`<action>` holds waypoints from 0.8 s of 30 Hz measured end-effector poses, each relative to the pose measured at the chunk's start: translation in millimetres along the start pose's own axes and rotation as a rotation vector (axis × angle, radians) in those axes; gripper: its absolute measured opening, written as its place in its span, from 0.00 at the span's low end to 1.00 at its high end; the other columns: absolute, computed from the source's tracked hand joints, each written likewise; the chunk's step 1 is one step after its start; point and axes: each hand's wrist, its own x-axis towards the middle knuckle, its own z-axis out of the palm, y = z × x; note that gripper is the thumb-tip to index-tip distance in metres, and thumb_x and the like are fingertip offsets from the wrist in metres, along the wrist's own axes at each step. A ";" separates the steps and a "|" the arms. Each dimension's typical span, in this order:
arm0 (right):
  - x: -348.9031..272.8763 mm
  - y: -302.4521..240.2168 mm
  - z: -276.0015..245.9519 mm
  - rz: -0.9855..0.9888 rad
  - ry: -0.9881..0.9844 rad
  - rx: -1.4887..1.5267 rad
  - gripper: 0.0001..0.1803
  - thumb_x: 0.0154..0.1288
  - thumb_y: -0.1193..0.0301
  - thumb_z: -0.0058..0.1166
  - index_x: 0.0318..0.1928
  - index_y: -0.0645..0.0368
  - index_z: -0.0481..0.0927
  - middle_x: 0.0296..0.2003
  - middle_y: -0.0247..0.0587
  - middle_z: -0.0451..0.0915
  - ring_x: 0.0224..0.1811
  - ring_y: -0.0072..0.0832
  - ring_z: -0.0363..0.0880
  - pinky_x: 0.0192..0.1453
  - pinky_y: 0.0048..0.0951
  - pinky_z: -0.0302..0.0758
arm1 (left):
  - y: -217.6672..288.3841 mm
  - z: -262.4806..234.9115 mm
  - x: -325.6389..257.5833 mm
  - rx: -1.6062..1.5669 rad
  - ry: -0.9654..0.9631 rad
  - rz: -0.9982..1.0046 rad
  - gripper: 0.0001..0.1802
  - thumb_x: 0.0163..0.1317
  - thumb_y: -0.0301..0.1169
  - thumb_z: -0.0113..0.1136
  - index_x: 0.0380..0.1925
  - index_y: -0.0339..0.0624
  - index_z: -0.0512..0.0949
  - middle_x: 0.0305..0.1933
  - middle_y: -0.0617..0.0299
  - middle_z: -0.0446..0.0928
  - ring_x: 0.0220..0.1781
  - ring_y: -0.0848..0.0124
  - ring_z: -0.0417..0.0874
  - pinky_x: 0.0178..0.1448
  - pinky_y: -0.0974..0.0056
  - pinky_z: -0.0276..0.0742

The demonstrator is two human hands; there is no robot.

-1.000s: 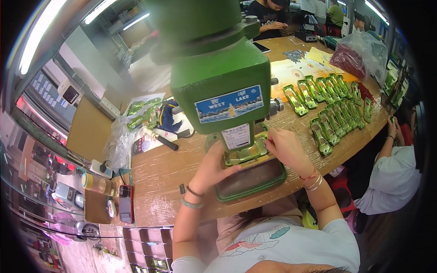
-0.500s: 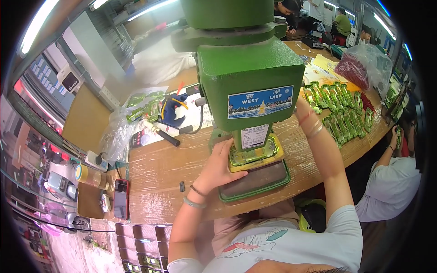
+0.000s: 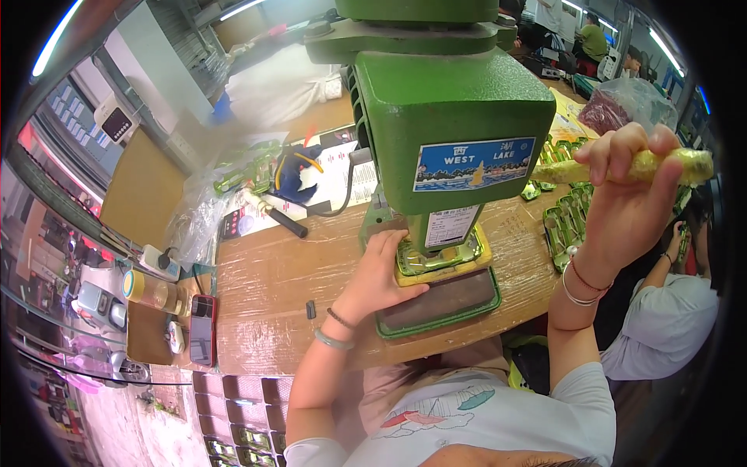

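Note:
A green bench drill or press [image 3: 467, 117] stands in front of me, with a blue picture label on its head. My right hand [image 3: 629, 183] is closed around its lever handle [image 3: 692, 166], which is wrapped in yellowish tape and sticks out to the right. Under the head, a yellow block [image 3: 475, 266] sits on the machine's base [image 3: 443, 302]. A shiny green molded piece [image 3: 420, 265] lies in the block, partly hidden by the machine's lower column. My left hand [image 3: 377, 282] grips the block's left side, thumb along the front edge and fingers behind.
Rows of similar green pieces [image 3: 566, 222] lie to the right. At left are a hammer [image 3: 280, 216], a blue cloth-like item [image 3: 296, 179], a phone [image 3: 203, 331] and a jar [image 3: 154, 292]. A compartment tray [image 3: 233, 409] is below the table's edge. Another person [image 3: 661, 311] sits at right.
My right hand has come up and to the right from behind the machine's head and now shows on the taped lever. The left hand stays on the block; the view has shifted slightly.

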 end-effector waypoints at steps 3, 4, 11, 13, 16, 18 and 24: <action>-10.4 -2.6 2.2 -0.029 0.028 -0.015 0.19 0.71 0.53 0.31 0.43 0.57 0.64 0.22 0.37 0.64 0.21 0.27 0.65 0.36 0.32 0.72 | 0.7 0.9 -0.2 0.004 0.004 0.012 0.45 0.38 0.42 0.72 0.54 0.32 0.62 0.52 0.43 0.64 0.55 0.49 0.65 0.60 0.55 0.63; -14.1 -3.2 2.9 -0.046 0.037 -0.018 0.19 0.71 0.52 0.30 0.43 0.56 0.63 0.22 0.37 0.63 0.22 0.27 0.65 0.36 0.33 0.72 | 0.1 0.5 -0.2 0.006 0.005 0.012 0.45 0.38 0.42 0.72 0.54 0.32 0.62 0.52 0.43 0.64 0.55 0.49 0.65 0.60 0.55 0.63; -18.0 -4.1 4.1 -0.036 0.055 -0.028 0.19 0.70 0.51 0.30 0.42 0.54 0.62 0.23 0.38 0.63 0.22 0.28 0.64 0.37 0.36 0.70 | -3.0 1.4 -0.6 -0.002 0.020 0.035 0.43 0.37 0.41 0.71 0.53 0.32 0.63 0.51 0.43 0.65 0.54 0.48 0.66 0.59 0.55 0.64; -18.2 -4.0 4.5 -0.034 0.059 -0.032 0.19 0.70 0.51 0.30 0.42 0.54 0.62 0.23 0.38 0.63 0.22 0.28 0.64 0.37 0.36 0.70 | -2.6 1.1 -0.2 0.003 0.025 0.037 0.43 0.37 0.41 0.71 0.52 0.31 0.63 0.50 0.43 0.65 0.54 0.48 0.66 0.59 0.55 0.65; -18.1 -5.9 4.1 -0.034 0.064 -0.043 0.19 0.70 0.51 0.30 0.42 0.53 0.61 0.23 0.38 0.63 0.22 0.27 0.64 0.37 0.35 0.70 | -0.8 1.1 -0.7 0.000 0.023 0.024 0.43 0.37 0.41 0.71 0.52 0.31 0.63 0.50 0.43 0.65 0.54 0.48 0.66 0.59 0.55 0.65; -18.5 -6.7 4.3 -0.042 0.064 -0.050 0.19 0.70 0.51 0.31 0.42 0.53 0.61 0.23 0.37 0.63 0.22 0.27 0.64 0.37 0.35 0.70 | 0.0 2.6 -0.7 -0.007 0.035 0.032 0.43 0.37 0.41 0.71 0.52 0.31 0.64 0.50 0.43 0.66 0.54 0.48 0.66 0.59 0.55 0.65; -35.9 -4.5 10.3 -0.081 0.122 -0.030 0.18 0.69 0.49 0.32 0.40 0.51 0.60 0.23 0.36 0.62 0.23 0.27 0.63 0.37 0.36 0.69 | 0.7 -0.1 -3.1 -0.005 0.024 0.001 0.43 0.37 0.41 0.71 0.52 0.31 0.64 0.50 0.43 0.66 0.54 0.49 0.66 0.59 0.55 0.65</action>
